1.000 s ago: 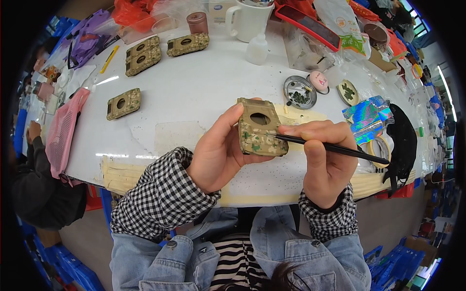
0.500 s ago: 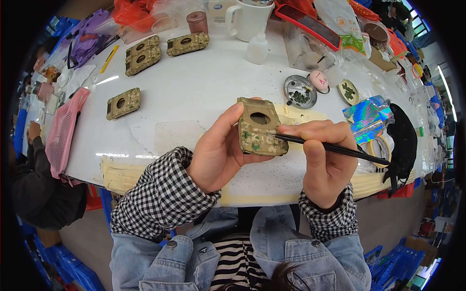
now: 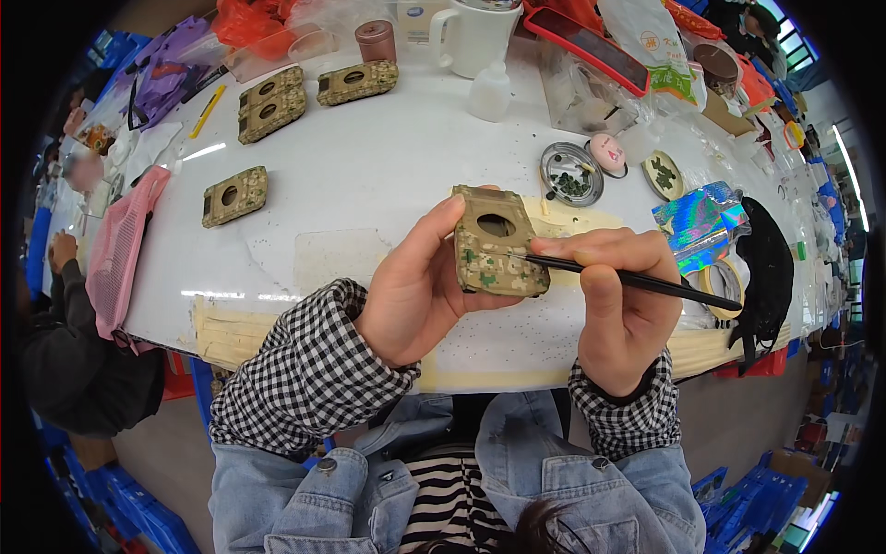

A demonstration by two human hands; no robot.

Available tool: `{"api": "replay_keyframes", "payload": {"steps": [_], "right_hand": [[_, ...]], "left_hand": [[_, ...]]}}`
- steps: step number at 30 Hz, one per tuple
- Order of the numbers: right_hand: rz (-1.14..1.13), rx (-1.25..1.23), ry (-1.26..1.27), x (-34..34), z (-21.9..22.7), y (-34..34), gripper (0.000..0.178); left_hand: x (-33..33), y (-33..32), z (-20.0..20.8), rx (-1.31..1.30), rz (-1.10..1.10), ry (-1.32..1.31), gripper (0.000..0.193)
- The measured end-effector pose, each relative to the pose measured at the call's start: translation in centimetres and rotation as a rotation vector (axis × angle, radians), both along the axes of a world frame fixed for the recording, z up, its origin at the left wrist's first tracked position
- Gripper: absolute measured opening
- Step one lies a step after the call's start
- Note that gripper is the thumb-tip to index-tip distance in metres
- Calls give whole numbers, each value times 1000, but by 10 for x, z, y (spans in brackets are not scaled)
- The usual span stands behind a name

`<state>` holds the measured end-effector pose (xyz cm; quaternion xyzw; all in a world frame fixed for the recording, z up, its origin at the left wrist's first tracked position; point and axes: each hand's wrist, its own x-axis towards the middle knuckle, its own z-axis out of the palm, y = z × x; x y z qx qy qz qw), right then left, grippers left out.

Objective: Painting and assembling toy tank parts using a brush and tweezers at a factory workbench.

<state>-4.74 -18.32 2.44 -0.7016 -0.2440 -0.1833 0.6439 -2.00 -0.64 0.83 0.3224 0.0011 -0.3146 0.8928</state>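
Observation:
My left hand [image 3: 411,286] holds a model tank hull [image 3: 503,268] by its left side, tilted toward me above the table. The hull is tan with a pixel camouflage pattern and has a round hole in its upper face. Between the thumb and fingers of my right hand [image 3: 628,295] is a pair of slim black tweezers [image 3: 646,281]. Their tips touch or nearly touch the hull's surface below the hole; whether they grip anything is too small to tell. A similar hull [image 3: 249,198] lies to the left, and several more [image 3: 355,86] stand farther back.
To the right are a round dish [image 3: 598,191] of dark green bits, a lid [image 3: 666,185] with green bits, shiny foil [image 3: 701,231] and a tape roll [image 3: 729,294]. A mug [image 3: 480,42], bottle [image 3: 492,97] and red-cased phone [image 3: 591,55] stand behind. A pink mesh bag [image 3: 120,258] hangs at left.
Hardly anything differs. The hull and my right hand with the tweezers have shifted very slightly to the right, and the tips stay by the same spot on the hull.

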Motion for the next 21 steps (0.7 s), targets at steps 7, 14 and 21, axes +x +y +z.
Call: {"api": "replay_keyframes", "payload": {"steps": [7,14,21], "right_hand": [[-37,-72,-11,0,3,2,13],[-61,-123,-24,0,4,2,14],[-59,-127,-19,-1,6,3,15]], "left_hand": [[0,-1,2,23,12,15,47],[0,0,2,17,5,7,47],[0,-1,1,15,7,11,48]]}}
